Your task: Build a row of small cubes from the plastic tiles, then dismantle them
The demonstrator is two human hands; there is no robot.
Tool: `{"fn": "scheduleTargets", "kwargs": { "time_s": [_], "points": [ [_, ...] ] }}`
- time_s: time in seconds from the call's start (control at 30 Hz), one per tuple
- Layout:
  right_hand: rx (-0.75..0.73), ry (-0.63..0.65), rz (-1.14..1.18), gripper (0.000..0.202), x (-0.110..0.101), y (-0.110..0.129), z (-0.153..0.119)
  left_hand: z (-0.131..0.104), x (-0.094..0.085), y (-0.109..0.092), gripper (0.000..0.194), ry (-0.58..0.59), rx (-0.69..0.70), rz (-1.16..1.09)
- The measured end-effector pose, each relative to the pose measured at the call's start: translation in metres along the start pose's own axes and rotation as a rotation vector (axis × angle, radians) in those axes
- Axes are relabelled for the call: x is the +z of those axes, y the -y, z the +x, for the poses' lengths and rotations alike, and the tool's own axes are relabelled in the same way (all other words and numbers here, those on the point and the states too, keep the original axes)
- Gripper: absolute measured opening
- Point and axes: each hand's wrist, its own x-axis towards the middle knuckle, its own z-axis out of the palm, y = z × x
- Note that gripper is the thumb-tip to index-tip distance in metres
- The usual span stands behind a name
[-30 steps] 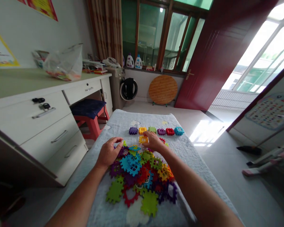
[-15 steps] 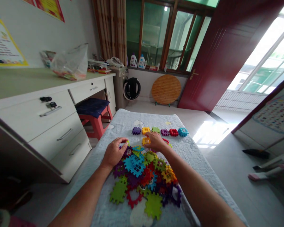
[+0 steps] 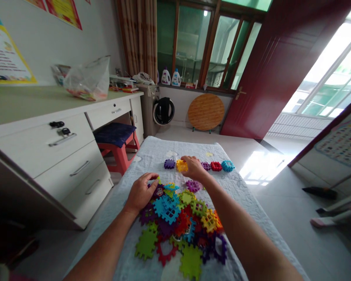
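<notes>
A heap of gear-edged plastic pieces (image 3: 169, 210) in several colours lies on the cloth-covered table (image 3: 117, 249). Beyond it runs a row with purple (image 3: 169, 164), yellow (image 3: 181, 166), red (image 3: 216, 166) and blue (image 3: 227, 166) pieces. My right hand (image 3: 193, 168) has its fingers curled on the yellow piece in that row and covers part of the row. At the heap's far left edge, my left hand (image 3: 142, 191) pinches a small yellow-green piece (image 3: 159, 180) between thumb and fingertips. A purple piece (image 3: 193, 185) lies between heap and row.
On the left stands a white desk (image 3: 32, 105) with a plastic bag (image 3: 87, 80) on it. A red stool (image 3: 118, 146) is beside the table's far left. Behind are a washing machine (image 3: 149, 105), a round wooden board (image 3: 206, 112) and a red door (image 3: 269, 70).
My right hand has moved forward with the yellow piece, from in front of the row to the row itself. The purple piece behind it is now uncovered. My left hand has barely moved.
</notes>
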Motion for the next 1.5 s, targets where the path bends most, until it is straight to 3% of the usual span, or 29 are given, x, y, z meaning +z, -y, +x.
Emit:
{"fn": "scheduleTargets", "kwargs": {
  "time_s": [0.27,0.5,0.73,1.23,1.4,1.5],
  "points": [
    [0.077,0.047,0.024,0.062,0.011,-0.019,0.039,0.000,0.000,0.002,0.023,0.008,-0.021,0.000],
    [0.072,0.091,0.011,0.072,0.018,-0.020,0.041,0.001,0.001,0.002,0.021,-0.010,0.001,0.002],
    [0.007,0.160,-0.027,0.096,0.015,-0.016,0.046,0.001,0.001,0.004,0.022,-0.002,0.004,0.002],
    [0.036,0.188,-0.113,0.092,0.018,-0.009,0.049,0.001,-0.001,0.002,0.020,-0.023,-0.004,-0.005],
    [-0.049,0.147,-0.098,0.087,0.010,0.012,0.053,0.001,-0.002,0.000,0.021,-0.013,-0.009,-0.010],
    [-0.067,0.191,-0.104,0.077,0.013,0.027,0.059,0.001,-0.002,0.000,0.021,-0.011,-0.012,-0.011]
  ]
}}
